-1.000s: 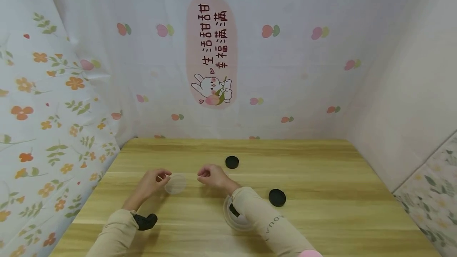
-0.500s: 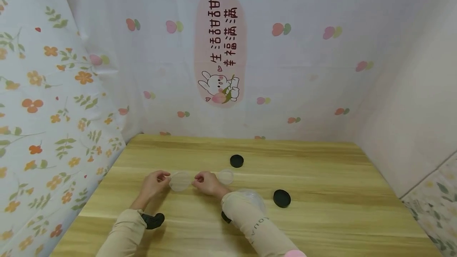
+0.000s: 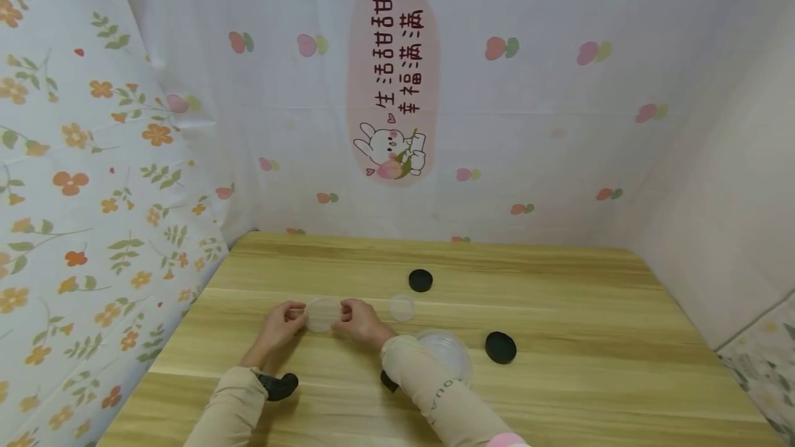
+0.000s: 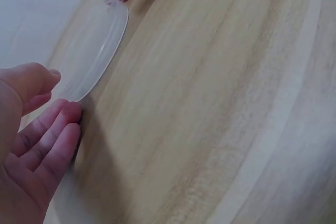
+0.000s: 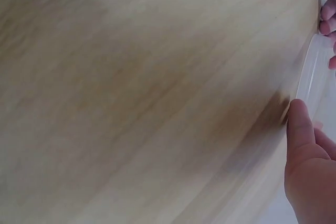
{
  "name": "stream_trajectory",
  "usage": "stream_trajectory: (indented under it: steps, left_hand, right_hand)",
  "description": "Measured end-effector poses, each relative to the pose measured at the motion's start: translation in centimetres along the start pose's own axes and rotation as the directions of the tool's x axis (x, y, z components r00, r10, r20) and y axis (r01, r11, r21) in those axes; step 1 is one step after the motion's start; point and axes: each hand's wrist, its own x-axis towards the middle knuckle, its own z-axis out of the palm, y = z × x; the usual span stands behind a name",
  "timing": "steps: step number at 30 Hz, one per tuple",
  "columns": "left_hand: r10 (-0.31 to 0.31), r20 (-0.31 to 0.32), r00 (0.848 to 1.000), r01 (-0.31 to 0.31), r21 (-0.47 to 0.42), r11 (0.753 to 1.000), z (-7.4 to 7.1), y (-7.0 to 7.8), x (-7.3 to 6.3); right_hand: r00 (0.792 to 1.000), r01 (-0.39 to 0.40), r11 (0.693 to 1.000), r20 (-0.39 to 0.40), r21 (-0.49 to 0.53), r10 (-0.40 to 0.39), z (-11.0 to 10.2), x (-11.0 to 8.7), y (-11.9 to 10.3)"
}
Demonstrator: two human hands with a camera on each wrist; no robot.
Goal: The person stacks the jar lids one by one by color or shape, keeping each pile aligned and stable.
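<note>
A clear, round plastic lid (image 3: 324,316) lies low over the wooden table, between my two hands. My left hand (image 3: 283,325) holds its left rim, fingertips at the edge and thumb over it; the left wrist view shows the lid (image 4: 94,51) tilted, with a small tab at its far end. On the opposite side, my right hand (image 3: 361,321) pinches the rim near that tab. In the right wrist view, the thumb of the right hand (image 5: 310,156) presses the lid's near edge, and its other fingers are partly hidden behind.
A smaller clear disc (image 3: 401,308) lies right of my right hand. Clear round plastic pieces (image 3: 450,352) sit partly hidden under my right forearm. Two black round caps, one at the back (image 3: 420,280) and one at the right (image 3: 500,348), rest on the wooden table (image 3: 590,392).
My right hand has moved left and down to the lid's right rim and now pinches it. The left hand has closed in on the left rim. The head view has shifted slightly.
</note>
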Motion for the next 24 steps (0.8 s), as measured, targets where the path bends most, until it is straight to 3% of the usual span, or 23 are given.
stream_trajectory:
  steps: [5, 7, 14, 15, 18, 24]
  left_hand:
    - [-0.001, 0.002, 1.000, 0.001, -0.039, 0.999, 0.4, 0.0, -0.1]
    - [-0.009, 0.005, 1.000, 0.010, -0.054, 0.998, 0.4, 0.0, -0.2]
    - [-0.028, -0.013, 1.000, 0.028, -0.055, 0.998, 0.4, 0.1, -0.7]
    - [-0.030, -0.018, 0.999, 0.029, -0.053, 0.998, 0.5, 0.1, -0.7]
    - [-0.034, -0.034, 0.999, 0.032, -0.054, 0.998, 0.7, 0.2, -0.7]
    - [-0.038, -0.070, 0.997, 0.033, -0.066, 0.997, 1.1, 0.2, -0.7]
  right_hand:
    - [1.000, -0.002, 1.000, -0.027, 0.018, 0.003, -0.1, -0.4, -0.6]
    - [0.998, -0.050, 0.999, -0.022, 0.010, 0.050, 0.0, -0.5, -1.0]
    - [0.995, 0.096, 0.993, -0.008, -0.067, -0.096, 2.9, 5.5, 8.9]
    - [0.998, 0.067, 0.996, -0.008, -0.064, -0.068, 3.2, 6.0, 9.5]
    - [0.994, 0.100, 0.989, -0.035, -0.111, -0.105, 4.2, 7.8, 12.4]
    - [0.986, 0.161, 0.985, -0.028, -0.062, -0.163, 4.1, 9.2, 15.2]
